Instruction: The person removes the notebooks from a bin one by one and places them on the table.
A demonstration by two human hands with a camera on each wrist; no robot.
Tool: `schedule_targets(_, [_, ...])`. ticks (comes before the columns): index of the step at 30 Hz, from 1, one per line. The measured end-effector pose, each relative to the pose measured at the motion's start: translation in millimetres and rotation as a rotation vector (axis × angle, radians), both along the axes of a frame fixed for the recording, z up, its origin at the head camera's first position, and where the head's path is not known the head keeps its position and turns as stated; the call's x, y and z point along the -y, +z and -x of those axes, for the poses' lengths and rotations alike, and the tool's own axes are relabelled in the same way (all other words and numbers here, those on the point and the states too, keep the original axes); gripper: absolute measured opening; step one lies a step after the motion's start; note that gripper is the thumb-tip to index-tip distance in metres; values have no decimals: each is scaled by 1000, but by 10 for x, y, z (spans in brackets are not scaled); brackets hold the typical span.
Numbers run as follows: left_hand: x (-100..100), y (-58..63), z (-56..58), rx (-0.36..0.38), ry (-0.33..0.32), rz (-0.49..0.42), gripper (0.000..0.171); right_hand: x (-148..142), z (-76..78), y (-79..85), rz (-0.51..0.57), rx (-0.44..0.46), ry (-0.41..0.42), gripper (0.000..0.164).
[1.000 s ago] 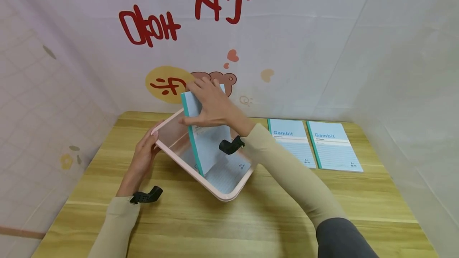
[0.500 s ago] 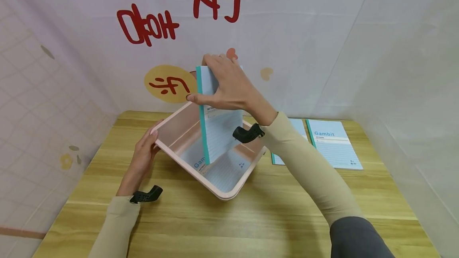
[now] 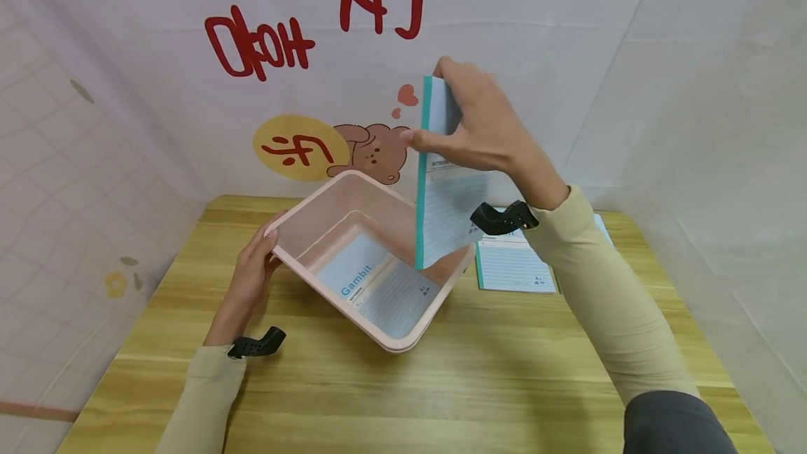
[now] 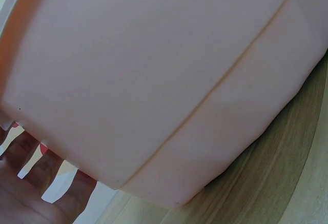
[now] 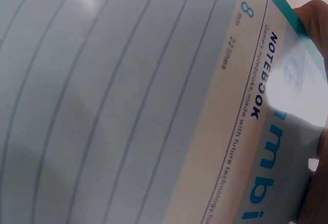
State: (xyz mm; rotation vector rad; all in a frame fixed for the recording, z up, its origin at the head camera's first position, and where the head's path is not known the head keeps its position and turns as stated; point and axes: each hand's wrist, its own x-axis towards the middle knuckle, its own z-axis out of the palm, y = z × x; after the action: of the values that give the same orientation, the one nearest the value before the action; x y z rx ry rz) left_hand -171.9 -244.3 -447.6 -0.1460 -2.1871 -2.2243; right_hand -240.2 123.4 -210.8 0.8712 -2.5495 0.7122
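Observation:
My right hand (image 3: 482, 121) grips a light blue notebook (image 3: 450, 209) with a teal spine by its upper part, thumb at the spine. It hangs upright, overlapping the right side of a pink plastic basin (image 3: 315, 209) in the head view. The right wrist view shows its lined cover (image 5: 128, 106) close up. At the basin's left corner my left hand (image 3: 251, 268) holds the rim, the thumb on top and fingers (image 4: 43, 170) under the outside wall. The basin is tilted toward me. Another Gambit notebook (image 3: 378, 286) lies flat on its floor.
Right of the basin a Gambit notebook (image 3: 513, 268) lies on the wooden table (image 3: 403, 398). Another notebook (image 3: 602, 223) is mostly hidden behind my right forearm. A white printed curtain (image 3: 536, 54) stands along the table's back edge, with others at both sides.
My right hand has lifted the notebook up and to the right, out of the basin's middle, uncovering the notebook on its floor. My left hand and the basin stay in place.

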Motion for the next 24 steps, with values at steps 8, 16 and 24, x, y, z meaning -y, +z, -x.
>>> schedule_targets(8, [18,-11,-7,2,-1,-3,53,-542,2,-89,31,70,-115,60])
schedule_targets(16, [21,-8,-9,1,7,12,53,-1016,-15,-391,-55,165,-229,57])
schedule_targets(24, [11,-14,-15,-10,1,-7,53,-1280,-63,-831,-184,317,-288,65])
